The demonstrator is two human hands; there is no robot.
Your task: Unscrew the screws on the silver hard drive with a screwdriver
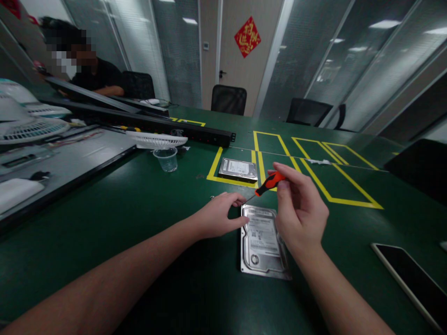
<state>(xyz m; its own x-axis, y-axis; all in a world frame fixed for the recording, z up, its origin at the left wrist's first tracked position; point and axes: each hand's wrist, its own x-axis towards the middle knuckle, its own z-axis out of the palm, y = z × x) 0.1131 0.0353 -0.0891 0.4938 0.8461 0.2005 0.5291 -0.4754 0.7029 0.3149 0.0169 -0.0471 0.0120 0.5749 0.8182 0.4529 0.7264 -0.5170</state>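
Note:
A silver hard drive (263, 242) with a white label lies flat on the green table in front of me. My right hand (303, 211) grips a red and black screwdriver (268, 184), held at a slant over the drive. Its thin shaft points down to the drive's far left corner; the tip and any screw there are too small to make out. My left hand (223, 214) holds the drive's left side, thumb on its top edge and curled fingers by the screwdriver tip. Beyond them, a second hard drive (238, 169) lies inside a yellow taped rectangle.
A clear plastic cup (166, 159) stands left of the second drive, before a white fan grille (157, 140). A long black bar (199, 135) and a large flat panel (94, 149) fill the left. A phone (412, 279) lies at right. Across the table sits a person (104, 77).

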